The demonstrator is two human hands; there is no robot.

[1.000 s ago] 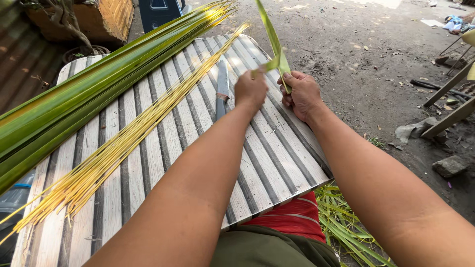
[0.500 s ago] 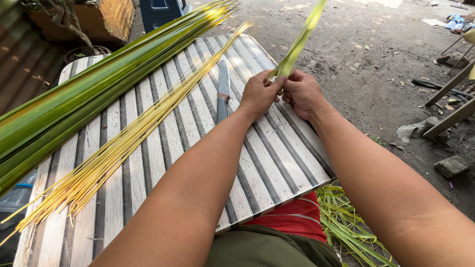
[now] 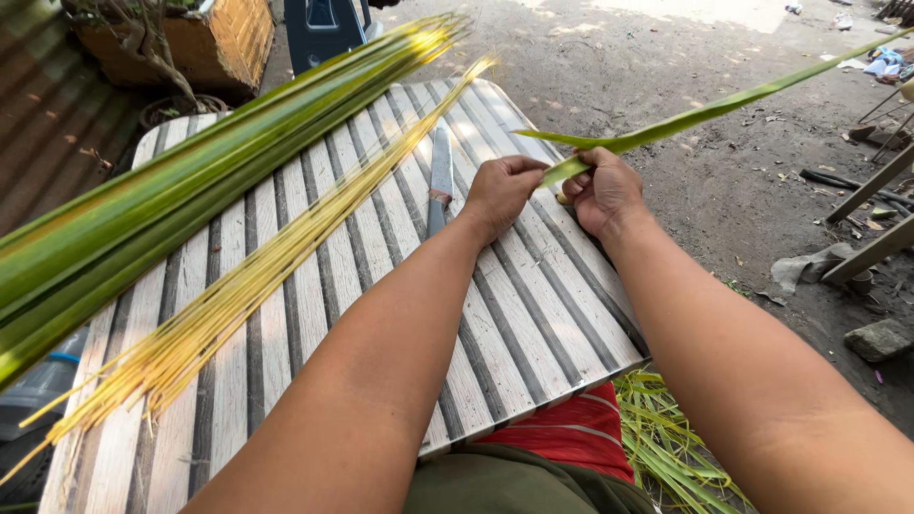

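Note:
Both my hands hold one long green palm leaflet [image 3: 705,112] above the slatted wooden table [image 3: 533,314]. My left hand [image 3: 502,190] pinches its near end, and my right hand [image 3: 602,190] grips it just beside; the leaflet stretches out to the upper right. A knife [image 3: 440,179] lies on the slats just left of my left hand. A bundle of thin yellow leaf midribs [image 3: 257,276] runs diagonally across the table. A thick stack of green palm leaflets [image 3: 162,209] lies along the table's left side.
Stripped green leaf scraps [image 3: 666,447] lie on the ground under the table's near right corner. A wooden box [image 3: 190,38] and a blue object [image 3: 324,29] stand beyond the table. Wooden poles [image 3: 871,219], a rag [image 3: 800,271] and a stone [image 3: 881,338] lie on the dirt at right.
The leaflet pointed up and away a second ago; it has swung down to the right and now lies almost level. Both hands stayed close together over the table.

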